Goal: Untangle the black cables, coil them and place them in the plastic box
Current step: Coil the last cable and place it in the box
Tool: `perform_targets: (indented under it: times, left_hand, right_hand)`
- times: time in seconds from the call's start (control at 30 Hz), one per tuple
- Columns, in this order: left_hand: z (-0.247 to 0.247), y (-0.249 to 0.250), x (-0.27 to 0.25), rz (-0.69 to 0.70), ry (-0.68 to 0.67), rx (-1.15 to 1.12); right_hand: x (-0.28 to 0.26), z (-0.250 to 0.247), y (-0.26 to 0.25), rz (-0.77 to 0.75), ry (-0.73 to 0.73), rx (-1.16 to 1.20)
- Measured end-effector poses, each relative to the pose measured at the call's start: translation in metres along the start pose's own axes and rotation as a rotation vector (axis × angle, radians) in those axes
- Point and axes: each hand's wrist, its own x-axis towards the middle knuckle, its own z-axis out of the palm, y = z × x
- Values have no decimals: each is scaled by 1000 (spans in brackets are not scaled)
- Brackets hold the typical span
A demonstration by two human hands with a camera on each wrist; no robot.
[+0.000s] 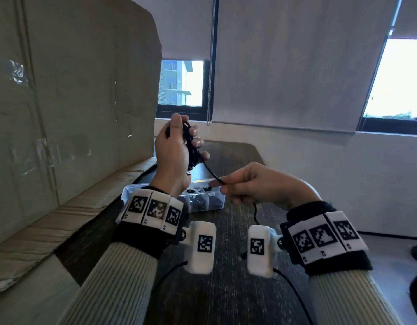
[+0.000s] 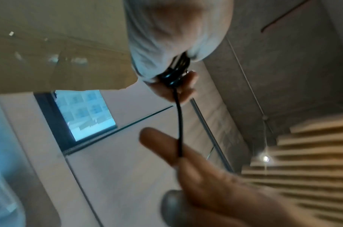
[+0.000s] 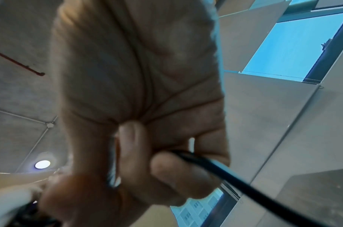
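My left hand [image 1: 179, 146] is raised above the table and grips a coil of black cable [image 1: 191, 146] wound round its fingers. In the left wrist view the coil [image 2: 174, 73] sits between palm and fingertips, and one strand [image 2: 180, 122] runs down from it. That strand [image 1: 212, 173] stretches to my right hand [image 1: 254, 184], which pinches it between thumb and fingers. Below that hand the cable's free end [image 1: 255, 212] hangs toward the table. The right wrist view shows curled fingers round the cable [image 3: 215, 169]. The clear plastic box [image 1: 132, 192] stands behind my hands with dark cables inside.
A large flattened cardboard sheet [image 1: 69, 109] leans at the left and lies partly on the dark table [image 1: 226, 289]. White wall and windows with blinds stand behind. Thin black leads [image 1: 294, 294] run from my wrist cameras along the table.
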Motion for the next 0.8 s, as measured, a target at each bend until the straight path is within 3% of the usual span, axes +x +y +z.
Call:
perform_targets:
  times: [0.1,0.2,0.27,0.4,0.57,0.8]
  left_hand:
    - [-6,-5,3,188,25,352]
    - [-13,-20,0,411,-143,808]
    - [-12,-28,-5,402,-236,1025]
    - [-10,-32,-8,191,-327,963]
    - [-5,-35,-10,172,-512,957]
    - [-11,-36,-13,49,-476,838]
  right_hand:
    - [-5,-3,-5,16,-91,-127]
    - [-10,-4,-17,-51,-110,-148]
    - [-13,-5,-23,-122,-90,-199]
    - [-14,-12,-22,-226,70,-158]
    - [-11,-16,-16,-291,250,-81]
    - [2,-8,-13,-297,489,-68]
